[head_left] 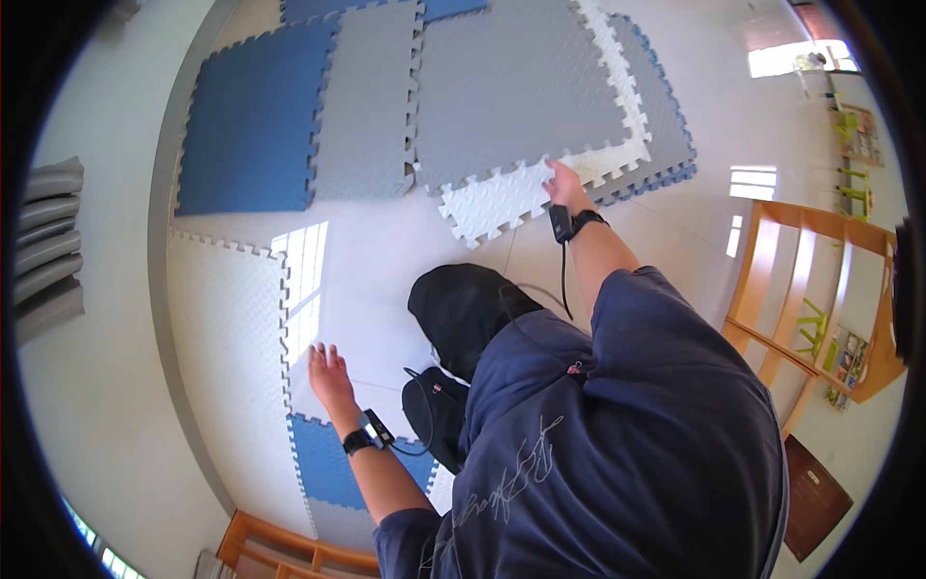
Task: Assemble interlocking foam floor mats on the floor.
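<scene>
My right hand (567, 185) reaches forward to the near edge of a large grey foam mat (511, 87). Its fingers are closed at that edge, and some fingertips are hidden. Beneath the grey mat, a white foam mat (497, 203) sticks out along the near and right sides. Another grey mat with a blue layer under it (666, 125) shows farther right. My left hand (331, 374) hangs in the air at the left with its fingers apart, holding nothing. It is nearest to the toothed edge of a cream foam mat (231, 338).
Blue (251, 125) and light grey (365, 106) interlocking mats lie at the far left. A blue mat (338, 463) lies near my left forearm. Wooden shelves (801, 289) stand at the right, and another wooden shelf (299, 555) is at the lower left. Grey folded fabric (53, 241) hangs by the left wall.
</scene>
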Motion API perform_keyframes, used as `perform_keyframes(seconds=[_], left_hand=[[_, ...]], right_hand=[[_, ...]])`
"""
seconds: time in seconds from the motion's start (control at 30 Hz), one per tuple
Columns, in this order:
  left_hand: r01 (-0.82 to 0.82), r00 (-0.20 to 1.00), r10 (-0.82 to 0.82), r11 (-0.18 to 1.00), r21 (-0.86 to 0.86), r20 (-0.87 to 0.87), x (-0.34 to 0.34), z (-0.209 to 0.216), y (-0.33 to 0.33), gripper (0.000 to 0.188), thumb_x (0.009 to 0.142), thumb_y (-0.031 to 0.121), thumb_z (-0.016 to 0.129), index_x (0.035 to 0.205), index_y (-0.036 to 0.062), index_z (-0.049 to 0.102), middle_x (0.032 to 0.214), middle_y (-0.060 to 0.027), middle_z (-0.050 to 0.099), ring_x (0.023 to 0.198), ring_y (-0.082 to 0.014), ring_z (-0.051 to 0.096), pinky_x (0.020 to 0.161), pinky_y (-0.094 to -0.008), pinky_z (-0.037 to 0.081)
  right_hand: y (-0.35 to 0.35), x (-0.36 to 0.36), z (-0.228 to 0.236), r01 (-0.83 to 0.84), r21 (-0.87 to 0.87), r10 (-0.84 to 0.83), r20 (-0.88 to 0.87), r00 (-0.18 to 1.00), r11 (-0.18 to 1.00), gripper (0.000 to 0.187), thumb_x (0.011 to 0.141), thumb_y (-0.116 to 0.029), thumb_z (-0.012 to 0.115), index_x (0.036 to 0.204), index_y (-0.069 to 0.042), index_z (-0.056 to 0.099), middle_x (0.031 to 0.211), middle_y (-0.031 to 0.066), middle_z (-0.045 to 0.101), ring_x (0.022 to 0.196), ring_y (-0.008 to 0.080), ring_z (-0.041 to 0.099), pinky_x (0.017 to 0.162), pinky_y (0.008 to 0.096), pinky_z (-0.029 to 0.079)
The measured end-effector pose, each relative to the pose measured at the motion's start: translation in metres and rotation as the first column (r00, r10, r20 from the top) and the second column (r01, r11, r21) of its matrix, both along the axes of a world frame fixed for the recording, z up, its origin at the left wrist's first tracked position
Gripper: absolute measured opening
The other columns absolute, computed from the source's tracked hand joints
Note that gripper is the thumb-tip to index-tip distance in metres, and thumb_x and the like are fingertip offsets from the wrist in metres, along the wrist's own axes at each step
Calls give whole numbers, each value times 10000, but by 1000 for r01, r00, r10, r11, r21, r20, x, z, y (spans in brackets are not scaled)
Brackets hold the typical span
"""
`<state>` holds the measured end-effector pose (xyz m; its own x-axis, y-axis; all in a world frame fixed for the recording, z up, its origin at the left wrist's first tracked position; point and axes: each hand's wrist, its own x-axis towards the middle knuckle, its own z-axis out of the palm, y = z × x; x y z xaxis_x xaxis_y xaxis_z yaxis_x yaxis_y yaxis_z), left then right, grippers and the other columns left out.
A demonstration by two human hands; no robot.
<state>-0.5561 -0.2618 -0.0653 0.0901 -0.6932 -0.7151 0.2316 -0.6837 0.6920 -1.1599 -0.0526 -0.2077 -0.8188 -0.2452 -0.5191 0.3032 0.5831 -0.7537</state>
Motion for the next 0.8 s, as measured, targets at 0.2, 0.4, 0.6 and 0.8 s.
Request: perform_keyframes(seconds=[0.2, 0.4, 0.6, 0.8], left_hand=[[-214, 972, 195, 964, 155, 134, 123, 25, 112, 458, 1038, 300, 536, 1462, 146, 455, 1462, 40, 506, 1213, -212, 561, 817, -329, 497], [-426, 898, 408, 900, 93, 165, 177, 48, 188, 450, 1020, 263, 556, 1440, 142, 451, 1318, 18, 572, 1117, -230, 606, 772, -344, 507], [-444, 895, 438, 892, 81, 87, 189, 35, 212, 444, 1023, 256, 544, 1442, 144, 452, 1305, 20, 581, 1049, -222, 627, 758, -349, 507], [-228, 958, 240, 970, -88, 160, 155, 25, 193, 445, 1007, 263, 541, 1429, 131, 494, 1342, -45, 586, 1136, -261, 617, 771, -353, 488]], right_hand=[[-76, 10, -17, -508, 396, 640, -379, 668, 765, 573, 731, -47, 688, 1296, -56, 592, 1252, 209, 645, 1167, 390, 608, 1005, 424, 499], [-81, -12, -25, 78, -328, -65, 49, 997, 941, 405, 799, -202, 757, 1173, -114, 628, 938, 130, 621, 856, 251, 591, 756, 395, 489], [-109, -23, 73, 531, -531, -335, 424, 841, 661, 269, 818, -241, 808, 955, -61, 663, 736, 23, 521, 584, 143, 457, 494, 301, 342], [-127, -7, 302, 160, -731, -246, -12, 969, 663, 285, 790, -100, 797, 1007, 27, 663, 878, 65, 678, 688, 151, 607, 586, 288, 449]])
